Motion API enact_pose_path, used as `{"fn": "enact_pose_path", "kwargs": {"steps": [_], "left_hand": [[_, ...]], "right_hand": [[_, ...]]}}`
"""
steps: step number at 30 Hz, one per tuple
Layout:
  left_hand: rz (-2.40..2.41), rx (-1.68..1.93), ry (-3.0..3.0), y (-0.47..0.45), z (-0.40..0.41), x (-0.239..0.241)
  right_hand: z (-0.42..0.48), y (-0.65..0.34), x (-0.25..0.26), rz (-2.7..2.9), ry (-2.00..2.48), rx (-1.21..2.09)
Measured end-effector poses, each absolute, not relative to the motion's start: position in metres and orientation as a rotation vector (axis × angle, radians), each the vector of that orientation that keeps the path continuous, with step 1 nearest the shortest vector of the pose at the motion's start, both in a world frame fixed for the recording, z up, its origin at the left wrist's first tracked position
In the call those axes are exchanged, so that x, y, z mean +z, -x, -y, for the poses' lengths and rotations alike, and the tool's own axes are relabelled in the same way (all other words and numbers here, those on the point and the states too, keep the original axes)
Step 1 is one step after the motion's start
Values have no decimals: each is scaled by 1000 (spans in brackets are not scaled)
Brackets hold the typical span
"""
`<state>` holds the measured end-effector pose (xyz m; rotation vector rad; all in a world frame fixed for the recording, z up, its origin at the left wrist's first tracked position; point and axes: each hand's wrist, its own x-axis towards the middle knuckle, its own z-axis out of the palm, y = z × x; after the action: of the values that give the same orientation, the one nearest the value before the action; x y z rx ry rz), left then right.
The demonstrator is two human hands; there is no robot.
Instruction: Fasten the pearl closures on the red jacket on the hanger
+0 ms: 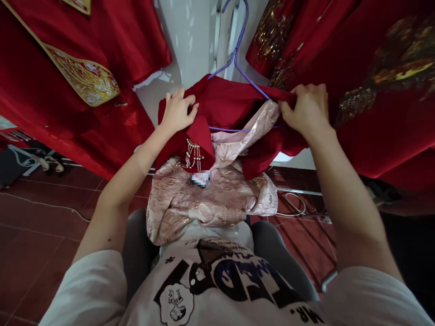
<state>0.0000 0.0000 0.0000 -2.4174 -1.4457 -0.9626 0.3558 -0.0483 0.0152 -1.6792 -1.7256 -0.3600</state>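
Both arms are stretched forward and up, elbows slightly bent. The left hand (177, 110) is laid palm-down on the left shoulder of a red garment (224, 106), its fingers curled and pinching the cloth. The right hand (304, 110) is closed in a grip on the garment's right shoulder. The garment is draped over a purple hanger (238, 54) at chest height, its pink lining (210, 199) hanging below against the person's front.

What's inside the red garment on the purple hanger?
Pink brocade fabric spills from the red garment; the purple hanger shows its bar. Its ends are hidden under cloth in the left hand and right hand.
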Motion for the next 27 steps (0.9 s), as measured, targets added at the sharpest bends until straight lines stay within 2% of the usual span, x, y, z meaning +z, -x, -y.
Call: {"fn": "enact_pose_path", "kwargs": {"steps": [3,7,10,18,24,27], "left_hand": [[1448,-935,2359,-2,6,-3],[1421,-920,2326,-3,8,-6],[1401,-946,2304,-4,8,-10],[1391,-1040,2252,-11,6,-23],[1451,-1055,2169,-22,14,-29],[1457,-1069,2163,-24,16,-31]], "right_hand": [[46,-355,15,1752,1707,-310],[60,-354,16,1706,1795,-473],[70,-354,15,1688,1793,-478],[67,-323,-1,1776,1307,-117],[25,-255,-42,1706,988,157],[16,-219,-48,1717,875,234]]}}
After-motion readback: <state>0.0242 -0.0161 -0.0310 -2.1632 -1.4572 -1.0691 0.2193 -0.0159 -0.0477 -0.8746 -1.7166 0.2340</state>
